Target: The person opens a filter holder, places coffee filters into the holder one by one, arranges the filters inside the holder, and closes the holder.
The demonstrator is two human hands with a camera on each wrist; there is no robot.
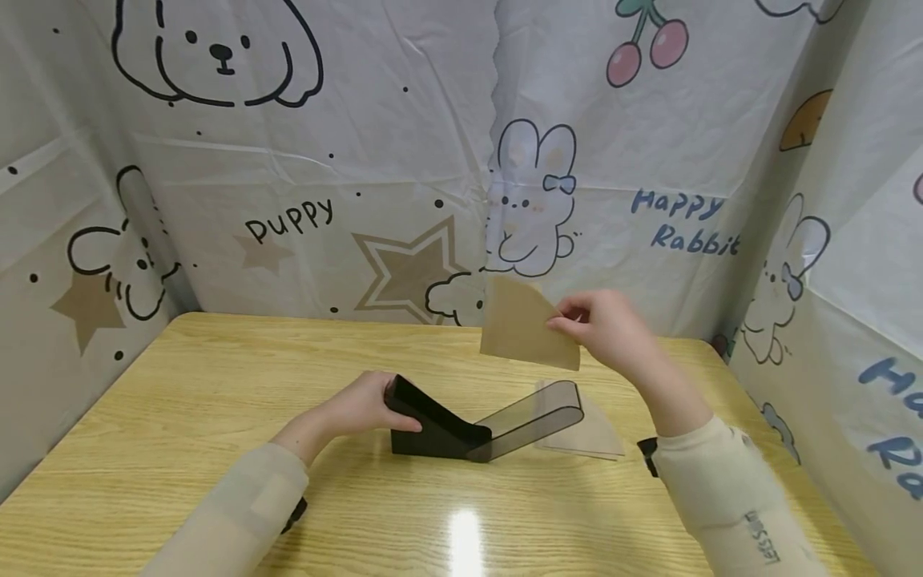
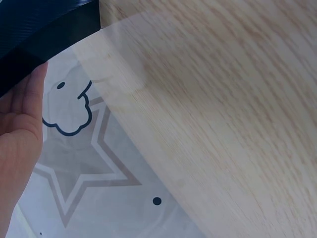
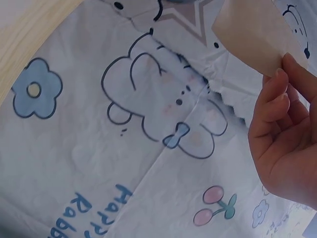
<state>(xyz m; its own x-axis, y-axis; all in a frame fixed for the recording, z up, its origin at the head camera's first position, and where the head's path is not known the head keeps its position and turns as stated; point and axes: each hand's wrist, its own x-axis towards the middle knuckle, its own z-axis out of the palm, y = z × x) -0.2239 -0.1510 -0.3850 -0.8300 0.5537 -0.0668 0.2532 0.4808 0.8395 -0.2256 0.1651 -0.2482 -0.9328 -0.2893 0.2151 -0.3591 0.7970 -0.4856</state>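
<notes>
My left hand (image 1: pixel 368 403) grips the back end of a black coffee filter holder (image 1: pixel 436 429), with the thumb along its near side. The holder's clear smoky lid (image 1: pixel 534 421) is swung out to the right. In the left wrist view, the fingers (image 2: pixel 32 91) press against the black holder (image 2: pixel 49 39). Above the table, my right hand (image 1: pixel 606 324) pinches a brown paper coffee filter (image 1: pixel 522 324) by its curved edge, between thumb and fingertips. The right wrist view shows this filter (image 3: pixel 252 32) upright over the right hand (image 3: pixel 287 129).
More brown filters (image 1: pixel 591 429) lie stacked on the wooden table (image 1: pixel 324 513), partly behind the lid. A printed cloth (image 1: pixel 404 160) hangs behind the table and along both sides. Light glares off the table's front part.
</notes>
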